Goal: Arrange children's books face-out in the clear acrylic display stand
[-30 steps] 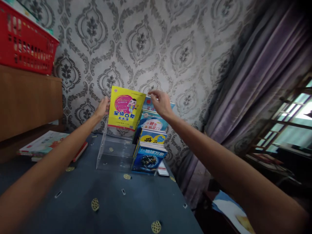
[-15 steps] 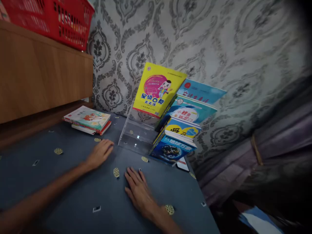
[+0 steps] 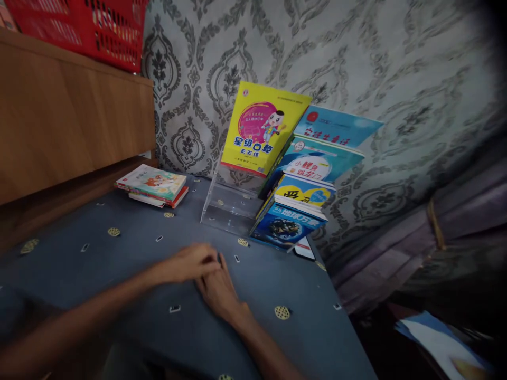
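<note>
My left hand [image 3: 194, 262] reaches in from the left, its fingers loosely bent over the fingers of my right hand [image 3: 218, 293]. The two hands meet above the dark blue tablecloth [image 3: 134, 295]. On my right hand one finger and the thumb stick out; its other fingers are covered by the left. No object shows in either hand. Beyond them stands a clear acrylic book rack [image 3: 232, 211]. A yellow workbook [image 3: 265, 129] leans at its upper left. Several children's books sit in tiers on its right side, with a blue earth-picture book [image 3: 287, 227] in front.
A small stack of books [image 3: 152, 184] lies at the back left beside a wooden cabinet [image 3: 75, 111] with a red plastic basket [image 3: 114, 31] on top. Behind the rack's right corner lies a phone [image 3: 304, 248]. A curtain [image 3: 396, 253] hangs at the right, past the table edge.
My left hand has moved right and now overlaps my right hand's fingers. My right hand, flat and spread before, has drawn slightly left. The camera view has shifted a little.
</note>
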The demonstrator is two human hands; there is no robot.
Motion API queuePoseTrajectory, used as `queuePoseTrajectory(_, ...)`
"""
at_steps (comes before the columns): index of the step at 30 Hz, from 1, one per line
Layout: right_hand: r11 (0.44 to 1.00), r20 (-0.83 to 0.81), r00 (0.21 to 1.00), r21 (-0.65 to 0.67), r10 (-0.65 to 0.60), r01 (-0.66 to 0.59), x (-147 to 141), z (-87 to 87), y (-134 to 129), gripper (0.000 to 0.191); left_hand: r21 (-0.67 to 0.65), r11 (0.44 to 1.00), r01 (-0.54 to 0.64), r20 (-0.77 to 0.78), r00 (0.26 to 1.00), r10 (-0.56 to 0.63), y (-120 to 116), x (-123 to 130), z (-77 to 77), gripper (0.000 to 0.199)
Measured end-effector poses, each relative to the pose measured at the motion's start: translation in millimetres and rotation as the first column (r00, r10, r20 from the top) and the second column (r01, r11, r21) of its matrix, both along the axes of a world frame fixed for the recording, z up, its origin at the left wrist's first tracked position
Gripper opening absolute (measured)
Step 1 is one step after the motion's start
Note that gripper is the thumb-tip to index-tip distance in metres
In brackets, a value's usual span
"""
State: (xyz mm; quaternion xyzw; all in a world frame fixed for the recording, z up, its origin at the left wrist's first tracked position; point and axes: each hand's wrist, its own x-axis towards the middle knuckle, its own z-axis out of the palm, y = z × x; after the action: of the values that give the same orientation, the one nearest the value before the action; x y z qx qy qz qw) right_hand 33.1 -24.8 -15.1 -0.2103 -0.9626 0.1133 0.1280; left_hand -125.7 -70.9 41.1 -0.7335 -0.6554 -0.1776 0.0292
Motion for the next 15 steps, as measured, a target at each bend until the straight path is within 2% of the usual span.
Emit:
queuePoseTrajectory(1,1.0,0.006,1.0,-0.023,-0.019,0.019,-0.2,4.8,-1.1,0.049,-0.072,0.997,-0.012,0.012,1.0,0.013,7.2,-16.0,9.4,0.028)
queuePoseTrajectory(3,0.997,0.034,0.998,-0.061,-0.045,0.047,-0.7,13.2,-2.7,0.049,-0.047,0.985,-0.166,-0.031,0.986,0.165,25.1,-54.2,27.1,0.031)
queuePoseTrajectory(5,0.996,0.055,0.997,-0.078,-0.046,0.05,-0.5,17.7,-3.3,0.05,0.04,0.89,-0.455,-0.139,0.879,0.456,41.8,-93.1,39.0,0.042)
queuePoseTrajectory(6,0.995,0.056,0.997,-0.081,-0.046,0.051,-0.3,18.3,-3.2,0.05,0.06,0.847,-0.529,-0.173,0.83,0.53,48.1,-110.1,41.9,0.05)
queuePoseTrajectory(8,0.995,0.049,0.998,-0.084,-0.049,0.053,0.3,17.1,-2.5,0.049,0.02,0.812,-0.583,-0.216,0.791,0.573,55.8,-135.8,41.7,0.066)
queuePoseTrajectory(10,0.995,0.033,0.998,-0.082,-0.047,0.05,0.6,14.8,-1.4,0.049,-0.081,0.806,-0.586,-0.226,0.798,0.558,58.1,-150.2,35.7,0.071)
queuePoseTrajectory(12,0.996,0.02,0.999,-0.077,-0.041,0.043,0.6,13.2,-0.7,0.048,-0.129,0.807,-0.576,-0.216,0.811,0.544,57.4,-156.2,27.8,0.07)
queuePoseTrajectory(15,0.996,0.02,0.999,-0.075,-0.042,0.043,0.3,13.2,-0.8,0.048,-0.109,0.823,-0.557,-0.203,0.823,0.53,55.5,-158.7,19.6,0.064)
